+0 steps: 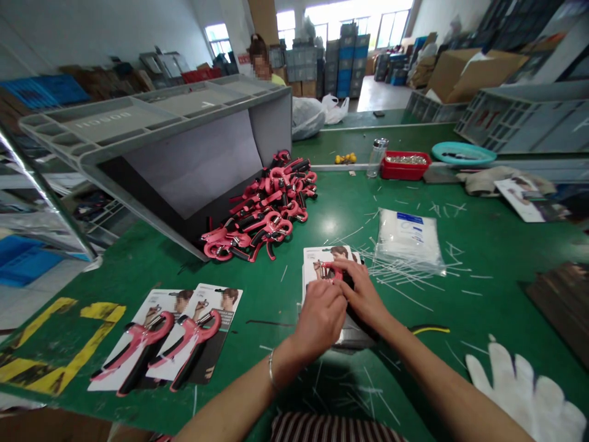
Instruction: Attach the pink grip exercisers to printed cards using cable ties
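Observation:
On a stack of printed backing cards (310,261) in front of me lies a pink and black hand grip strengthener (327,269), mostly hidden by my hands. My right hand (361,291) curls over it from the right, fingers closed around its handles. My left hand (323,312) is closed against the strengthener's near side, its fingertips bunched; whatever they pinch is hidden. To the left, two cards with strengtheners on them (193,334) lie overlapping. A pile of loose strengtheners (271,205) spills from a tipped grey crate (184,116).
White cable ties (405,279) are scattered beside a clear bag of ties (407,239). Yellow-handled cutters (430,329) and a white glove (519,387) lie at the right. Farther back are a red tray (405,169), a glass jar (377,159) and a turquoise dish (464,152). A person (264,64) is behind the crate.

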The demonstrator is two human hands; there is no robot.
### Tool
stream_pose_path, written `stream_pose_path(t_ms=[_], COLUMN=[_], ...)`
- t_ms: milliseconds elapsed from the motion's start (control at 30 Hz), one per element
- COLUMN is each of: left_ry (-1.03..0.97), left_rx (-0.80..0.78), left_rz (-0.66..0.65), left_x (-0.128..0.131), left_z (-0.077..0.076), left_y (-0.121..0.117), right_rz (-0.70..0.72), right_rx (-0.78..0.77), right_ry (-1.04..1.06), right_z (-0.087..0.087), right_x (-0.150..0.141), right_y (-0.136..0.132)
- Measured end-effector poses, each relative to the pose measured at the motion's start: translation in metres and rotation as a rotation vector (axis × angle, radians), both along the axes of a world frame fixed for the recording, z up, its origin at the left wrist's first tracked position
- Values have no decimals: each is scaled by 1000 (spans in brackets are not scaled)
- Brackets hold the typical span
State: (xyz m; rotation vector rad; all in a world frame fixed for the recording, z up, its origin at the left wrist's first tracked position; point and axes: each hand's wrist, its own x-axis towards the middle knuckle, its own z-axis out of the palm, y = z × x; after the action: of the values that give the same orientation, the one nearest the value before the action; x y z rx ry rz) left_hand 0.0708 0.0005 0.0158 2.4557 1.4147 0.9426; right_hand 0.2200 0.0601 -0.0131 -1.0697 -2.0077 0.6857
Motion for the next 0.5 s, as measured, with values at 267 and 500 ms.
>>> stream_pose_path(t_ms=[267,500], left_ry=[121,110], left_rx=[-184,-298], left_rz=[306,349], left_x=[-13,-25], left_z=[9,-8], left_y=[-38,-44], right_rz=[-75,318], right_rx=[-12,329], right_ry=[-10,-213], right_z=[25,-31], right_x=[15,36], right_y=[-24,-54])
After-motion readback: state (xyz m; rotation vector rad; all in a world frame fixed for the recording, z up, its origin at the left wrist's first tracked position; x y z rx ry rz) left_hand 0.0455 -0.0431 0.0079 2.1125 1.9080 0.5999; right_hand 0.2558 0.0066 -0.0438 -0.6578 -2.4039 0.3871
